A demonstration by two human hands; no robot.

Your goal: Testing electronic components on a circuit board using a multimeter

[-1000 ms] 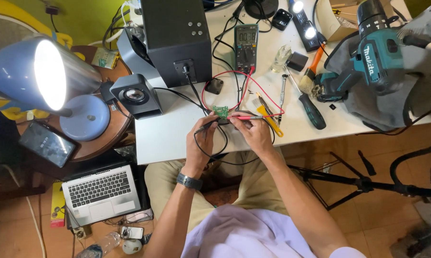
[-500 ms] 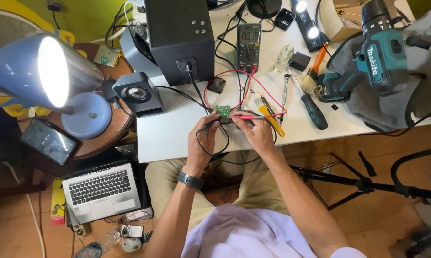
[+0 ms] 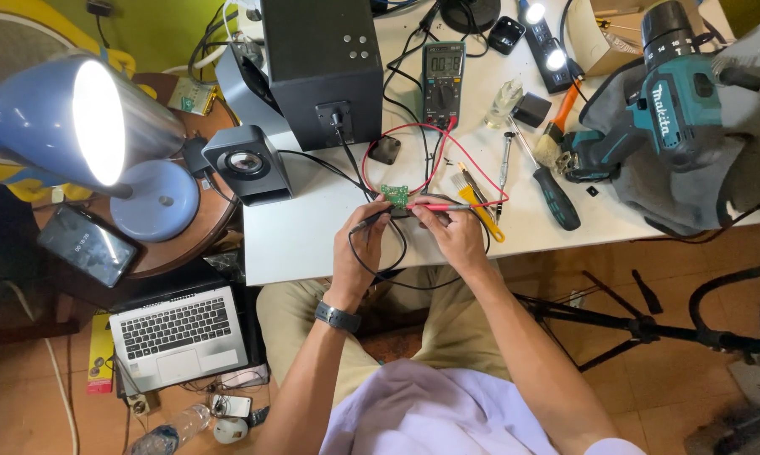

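Nearest the camera, the person sits with both forearms reaching up to the near edge of the white table (image 3: 312,244). The left hand (image 3: 356,253), with a watch (image 3: 338,318) on its wrist, is closed around a black probe (image 3: 370,221) whose tip points at a small green circuit board (image 3: 395,195). The right hand (image 3: 456,238) is closed around a red probe (image 3: 439,206), held nearly level, its tip also at the board. The board lies on the table just beyond the fingertips, close to the near edge.

To probe well, it seems wise to rest both wrists on the table edge and touch one small point with each tip, keeping the tips apart so that they do not bridge neighbouring contacts.

Room is tight. A yellow tool (image 3: 481,215) lies just beside the right hand, and a dark-handled screwdriver (image 3: 555,195) is a little further right. The red lead (image 3: 397,135) loops back to the meter (image 3: 444,80) at the far side, so a wide sweep could drag it. Left of the board stands a small speaker (image 3: 247,163), with a big black box (image 3: 322,67) behind it. A teal drill (image 3: 649,109) sits well apart at the far right. The barest table surface is the near left corner.
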